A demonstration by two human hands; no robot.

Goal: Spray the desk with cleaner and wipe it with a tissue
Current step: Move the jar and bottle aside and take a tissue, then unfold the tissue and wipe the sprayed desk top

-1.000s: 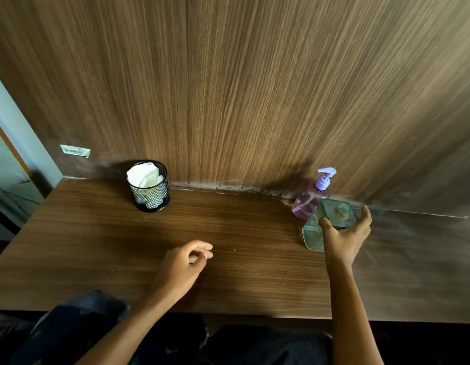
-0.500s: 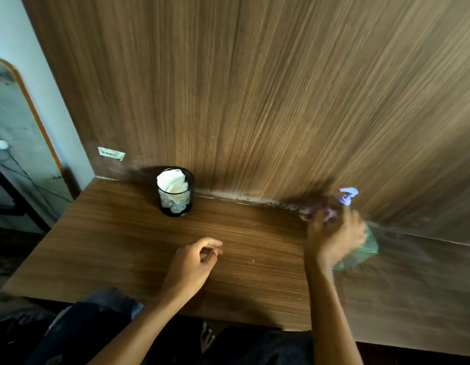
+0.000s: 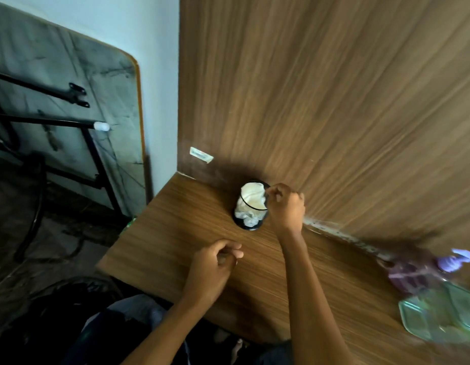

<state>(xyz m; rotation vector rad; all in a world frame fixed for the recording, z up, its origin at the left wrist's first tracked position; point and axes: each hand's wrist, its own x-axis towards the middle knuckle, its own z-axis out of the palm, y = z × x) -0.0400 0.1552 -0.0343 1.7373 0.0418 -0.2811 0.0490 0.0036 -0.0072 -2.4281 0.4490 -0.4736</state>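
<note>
A black mesh cup stands near the desk's back left corner, stuffed with white tissue. My right hand is at the cup's right rim, fingers pinched at the tissue's edge. My left hand rests loosely curled on the wooden desk, holding nothing. At the far right, blurred, a purple pump bottle stands by the wall, with a clear green container in front of it.
A wood panel wall rises behind the desk, with a small label low on it. Left of the desk a folded table with black legs leans on the white wall. My legs are below the desk's front edge.
My right hand left the green container at the right and crossed to the tissue cup. The view swung left. My left hand stayed put on the desk.
</note>
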